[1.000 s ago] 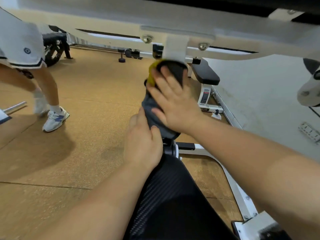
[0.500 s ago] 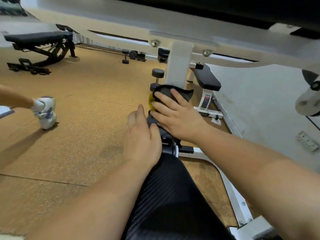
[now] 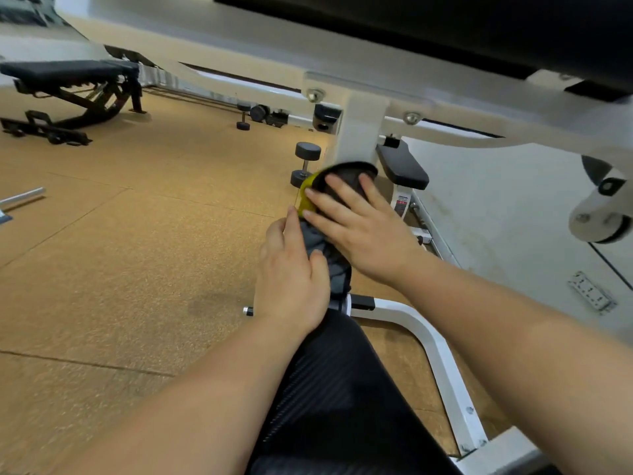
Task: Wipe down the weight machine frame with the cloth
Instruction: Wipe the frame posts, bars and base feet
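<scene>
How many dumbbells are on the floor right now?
3: the near dumbbell left of the white post by the cloth, an upright dumbbell farther back, a lying dumbbell just right of it. More may hide behind the frame.

Head view looks forward and down; hands (image 3: 342, 241) close below.

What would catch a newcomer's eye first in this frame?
Two bare hands at centre: the right hand presses a dark grey, yellow-edged cloth flat against the white frame post, while the left hand grips the cloth's lower end. Below them a black padded seat fills the foreground; a dumbbell stands on the floor.
</scene>
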